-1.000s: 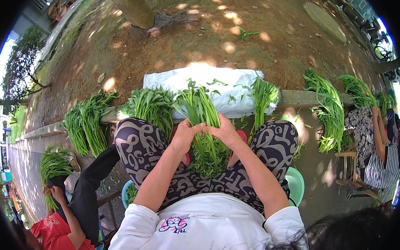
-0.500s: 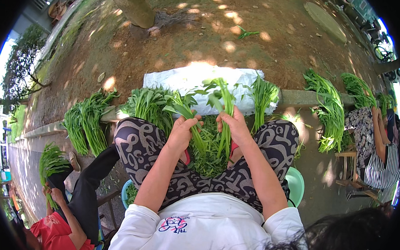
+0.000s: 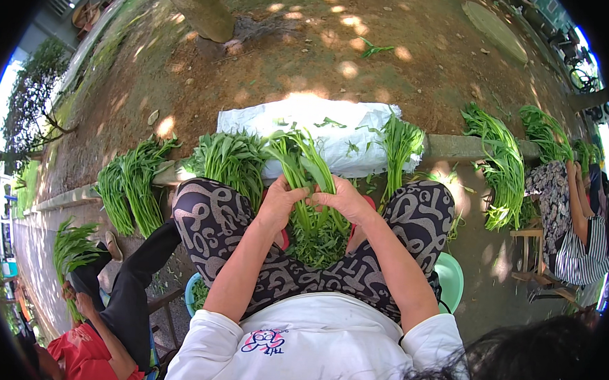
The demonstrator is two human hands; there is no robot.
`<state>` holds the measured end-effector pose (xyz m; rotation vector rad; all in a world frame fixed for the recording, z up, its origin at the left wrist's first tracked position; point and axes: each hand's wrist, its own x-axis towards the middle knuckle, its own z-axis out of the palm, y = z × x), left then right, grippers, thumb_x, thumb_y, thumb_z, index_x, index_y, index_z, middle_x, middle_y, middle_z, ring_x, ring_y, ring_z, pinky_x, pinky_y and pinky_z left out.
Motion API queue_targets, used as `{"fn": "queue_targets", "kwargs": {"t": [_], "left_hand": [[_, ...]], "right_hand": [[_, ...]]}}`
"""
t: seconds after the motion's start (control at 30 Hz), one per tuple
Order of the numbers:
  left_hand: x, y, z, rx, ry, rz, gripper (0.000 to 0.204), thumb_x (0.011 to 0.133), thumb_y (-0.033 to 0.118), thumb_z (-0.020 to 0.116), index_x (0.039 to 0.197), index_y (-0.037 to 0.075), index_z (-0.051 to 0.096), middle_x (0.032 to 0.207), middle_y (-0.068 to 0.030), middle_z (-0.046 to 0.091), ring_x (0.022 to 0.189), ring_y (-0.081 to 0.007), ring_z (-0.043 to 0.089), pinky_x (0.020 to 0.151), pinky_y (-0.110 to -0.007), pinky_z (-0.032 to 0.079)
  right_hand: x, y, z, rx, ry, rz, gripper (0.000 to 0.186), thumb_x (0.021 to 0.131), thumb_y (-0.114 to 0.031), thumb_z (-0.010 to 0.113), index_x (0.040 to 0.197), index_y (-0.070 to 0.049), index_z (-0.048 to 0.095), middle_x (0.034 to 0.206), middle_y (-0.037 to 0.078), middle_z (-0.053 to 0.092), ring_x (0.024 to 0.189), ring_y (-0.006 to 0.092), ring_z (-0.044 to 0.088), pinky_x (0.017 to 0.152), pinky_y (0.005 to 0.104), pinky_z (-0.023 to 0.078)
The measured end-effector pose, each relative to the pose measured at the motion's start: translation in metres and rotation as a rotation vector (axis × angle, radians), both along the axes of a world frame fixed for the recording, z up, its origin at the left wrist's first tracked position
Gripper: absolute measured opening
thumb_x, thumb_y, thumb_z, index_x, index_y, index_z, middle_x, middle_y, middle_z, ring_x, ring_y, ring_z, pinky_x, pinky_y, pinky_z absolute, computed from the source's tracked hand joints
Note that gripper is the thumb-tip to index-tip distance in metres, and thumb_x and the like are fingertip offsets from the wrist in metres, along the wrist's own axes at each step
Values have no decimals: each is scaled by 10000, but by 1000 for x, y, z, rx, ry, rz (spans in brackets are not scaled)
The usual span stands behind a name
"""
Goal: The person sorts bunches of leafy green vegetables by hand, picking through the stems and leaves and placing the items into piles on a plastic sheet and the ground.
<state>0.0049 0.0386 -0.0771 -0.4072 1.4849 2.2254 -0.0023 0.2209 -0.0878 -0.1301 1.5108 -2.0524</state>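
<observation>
Greens [image 3: 293, 164]: smooth, faintly glossy stems. Sheet [image 3: 253, 123]: creased plastic, frayed edge. Basin [image 3: 453, 285]: smooth plastic. Trousers [image 3: 215, 217]: matt printed cloth. Shirt [image 3: 325, 333]: matt cloth. Kerb [image 3: 448, 148]: rough concrete. Trunk [image 3: 198, 10]: rough bark. Stool [image 3: 527, 234]: wood, probably, seen small near the rim.

Held greens [image 3: 305, 164] between left hand [image 3: 281, 201] and right hand [image 3: 343, 202], above a loose heap [image 3: 319, 248] between the legs.
Before the knees lies a sheet [image 3: 287, 120], a left bundle [image 3: 229, 163] at its left end and a right bundle [image 3: 398, 150] on its right; the curb [image 3: 449, 147] runs past both sides, with more bundles over it. A left basin [image 3: 190, 295] and right basin [image 3: 453, 285] flank the thighs; a tree trunk [image 3: 200, 12] stands ahead, leftward.
</observation>
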Motion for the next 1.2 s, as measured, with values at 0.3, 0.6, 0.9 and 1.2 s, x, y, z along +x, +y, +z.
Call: {"fn": "queue_targets", "kwargs": {"t": [0.3,0.6,0.9,1.2], "left_hand": [[1,-1,-2,-138,0,1,323,845,-45,606,1156,3,530,895,-74,610,745,-166,572,690,-296,494],[-1,0,-3,-114,-35,124,324,878,-8,596,1194,25,531,987,-79,612,873,-185,600,780,-320,512],[4,7,8,-40,-75,31,333,890,42,595,1213,1,527,965,-56,625,785,-146,624,689,-281,524],[-1,2,0,-167,-41,27,320,886,13,600,1196,-1,526,1004,-76,624,876,-186,635,795,-328,555]], "right_hand": [[-7,7,-6,182,37,-224,189,799,-85,629,965,-4,588,781,33,607,636,102,560,579,240,460],[-12,20,-8,-9,-88,-431,182,804,-89,674,942,-19,578,786,35,587,612,120,539,549,271,453],[2,-6,1,8,-47,-55,414,801,-215,746,1127,-45,556,884,12,600,732,106,573,606,258,478],[-5,9,-17,-23,-91,-126,348,803,-82,643,1129,-5,546,939,49,601,753,116,577,664,280,492]]}}
